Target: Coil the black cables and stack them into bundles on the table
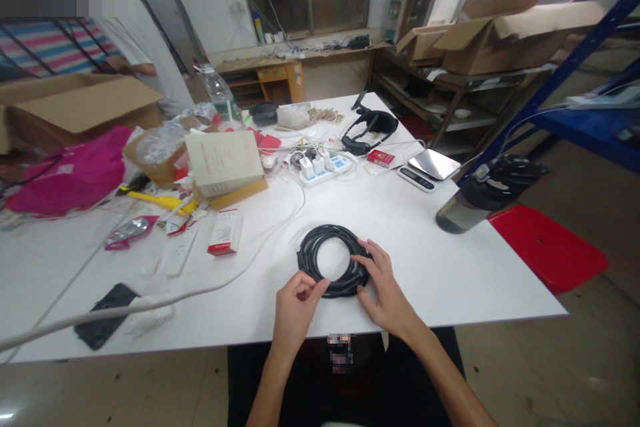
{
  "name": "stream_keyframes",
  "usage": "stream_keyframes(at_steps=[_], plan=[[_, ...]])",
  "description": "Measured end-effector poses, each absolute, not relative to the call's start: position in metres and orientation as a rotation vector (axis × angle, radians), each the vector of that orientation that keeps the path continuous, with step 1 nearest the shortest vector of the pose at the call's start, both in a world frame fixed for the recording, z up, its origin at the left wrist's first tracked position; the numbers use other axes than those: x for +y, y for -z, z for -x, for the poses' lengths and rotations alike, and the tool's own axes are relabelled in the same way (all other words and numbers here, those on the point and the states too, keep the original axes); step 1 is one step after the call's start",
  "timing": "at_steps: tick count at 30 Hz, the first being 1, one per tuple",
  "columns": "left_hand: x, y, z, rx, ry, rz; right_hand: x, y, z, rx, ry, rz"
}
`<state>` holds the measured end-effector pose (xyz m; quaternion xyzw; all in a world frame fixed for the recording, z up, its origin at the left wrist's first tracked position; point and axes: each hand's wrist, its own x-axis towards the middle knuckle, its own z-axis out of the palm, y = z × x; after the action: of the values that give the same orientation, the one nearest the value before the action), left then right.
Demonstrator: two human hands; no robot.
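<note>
A coil of black cable (313, 240) lies flat on the white table in front of me. My left hand (296, 300) is at its lower left edge, fingers curled in and the thumb tip against the loops. What lies inside the curled fingers is hidden. On the opposite side, my right hand (384, 287) grips the coil, with fingertips over the loops and the thumb at the lower outer edge.
A white power strip (323, 170) with plugs sits beyond the coil. A digital scale (431, 168) and a dark bottle (487, 193) stand right. Left are a red-and-white box (225, 232), a black pouch (106, 315) and a grey cable (200, 292). A person (150, 53) stands back left.
</note>
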<state>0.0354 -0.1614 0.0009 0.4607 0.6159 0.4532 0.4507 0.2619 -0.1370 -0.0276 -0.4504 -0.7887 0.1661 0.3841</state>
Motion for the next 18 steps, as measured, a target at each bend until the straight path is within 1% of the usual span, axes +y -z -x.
stream_keyframes(at_steps=[3,5,8,12,15,18], plan=[[-0.156,-0.001,-0.029,1.679,-1.350,-1.343,-0.136,0.029,-0.261,-1.943,-0.440,1.237],[-0.145,0.002,-0.024,1.703,-1.416,-1.461,-0.130,0.032,-0.261,-1.861,-0.471,1.276],[-0.120,0.013,-0.020,1.563,-1.318,-1.541,-0.109,0.037,-0.261,-1.737,-0.585,1.266],[-0.086,0.026,-0.029,1.455,-1.239,-1.638,-0.065,0.036,-0.268,-1.651,-0.822,1.217],[-0.062,0.031,-0.040,1.454,-1.239,-1.675,-0.028,0.031,-0.277,-1.574,-0.995,1.193],[-0.033,0.031,-0.046,1.496,-1.212,-1.691,0.008,0.027,-0.285,-1.512,-1.077,1.169]])
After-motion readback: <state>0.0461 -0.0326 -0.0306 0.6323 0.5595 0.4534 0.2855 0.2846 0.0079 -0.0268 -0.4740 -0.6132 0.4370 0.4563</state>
